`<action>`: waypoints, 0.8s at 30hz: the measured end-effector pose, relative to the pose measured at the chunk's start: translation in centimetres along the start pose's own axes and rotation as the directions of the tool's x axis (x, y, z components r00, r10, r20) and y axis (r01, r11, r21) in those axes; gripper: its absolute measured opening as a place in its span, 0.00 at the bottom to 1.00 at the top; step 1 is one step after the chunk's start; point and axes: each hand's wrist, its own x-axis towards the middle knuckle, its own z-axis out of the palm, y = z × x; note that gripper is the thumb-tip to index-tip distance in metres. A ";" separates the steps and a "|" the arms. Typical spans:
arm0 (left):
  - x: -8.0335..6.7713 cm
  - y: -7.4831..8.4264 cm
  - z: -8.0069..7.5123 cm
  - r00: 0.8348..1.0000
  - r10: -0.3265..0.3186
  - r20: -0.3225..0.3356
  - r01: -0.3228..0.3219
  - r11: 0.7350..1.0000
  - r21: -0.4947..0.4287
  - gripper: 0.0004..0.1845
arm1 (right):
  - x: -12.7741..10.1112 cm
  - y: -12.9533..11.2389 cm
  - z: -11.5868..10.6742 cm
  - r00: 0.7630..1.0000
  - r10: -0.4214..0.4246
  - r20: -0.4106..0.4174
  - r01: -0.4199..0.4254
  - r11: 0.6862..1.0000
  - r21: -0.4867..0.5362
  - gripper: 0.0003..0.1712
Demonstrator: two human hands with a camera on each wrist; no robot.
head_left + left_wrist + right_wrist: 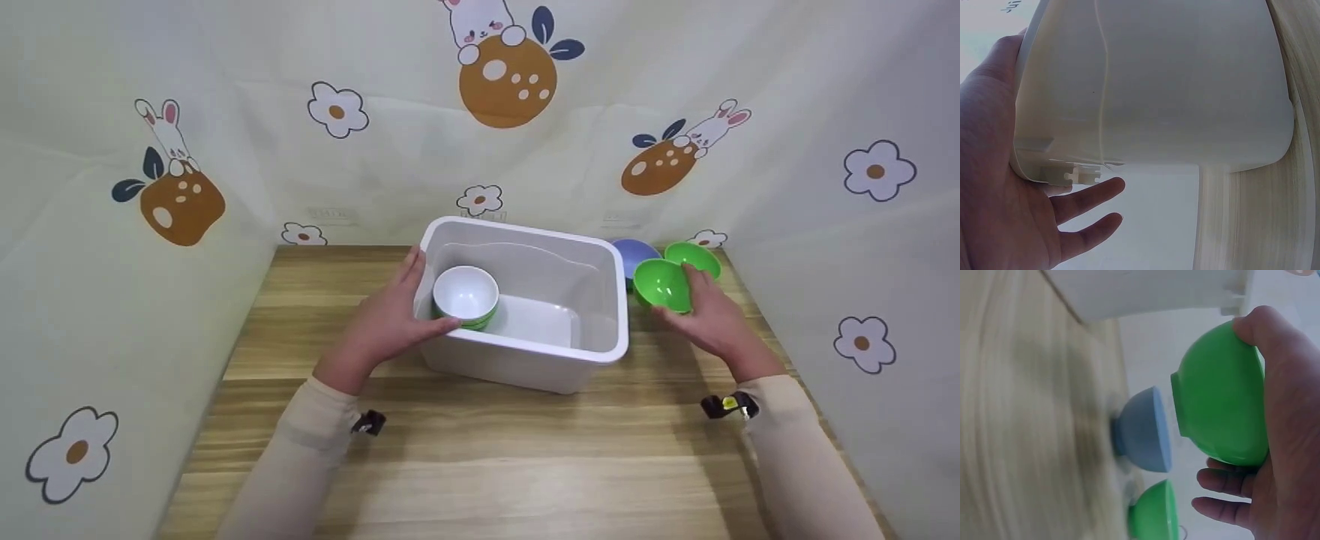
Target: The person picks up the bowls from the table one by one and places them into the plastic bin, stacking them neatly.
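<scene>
A pale grey plastic bin [517, 360] stands on the wooden table. My left hand [390, 315] grips its left front corner, thumb over the front rim and fingers along the left side. Inside, at the left, a white bowl [466, 292] tops a stack with green bowls [480, 324] beneath. To the right of the bin, my right hand [709, 311] holds a green bowl [661, 286] by its rim; in the right wrist view this bowl [1221, 399] is raised off the table. Behind it are a blue bowl [1143, 430] and another green bowl [1154, 512], both upright on the table.
A light cloth with rabbits, oranges and flowers [337, 111] hangs around the table [465, 465] at the back and both sides. The back right bowls stand close to that cloth. Small black cameras [729, 406] sit at both wrists.
</scene>
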 end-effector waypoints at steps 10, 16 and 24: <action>0.1 -0.1 0.0 1.000 -0.009 0.000 0.009 1.000 0.000 0.74 | 0.1 -2.2 -2.2 1.000 -0.007 -0.006 0.008 0.999 0.051 0.61; 0.2 -0.2 0.1 1.000 -0.010 -0.004 0.010 1.000 -0.001 0.76 | 0.3 -3.1 -3.1 0.999 -0.028 -0.023 0.029 0.998 0.057 0.60; 0.2 -0.3 0.1 1.000 -0.007 -0.002 0.007 1.000 0.004 0.76 | 0.5 -4.4 -4.4 1.000 -0.025 -0.004 0.025 0.996 0.088 0.61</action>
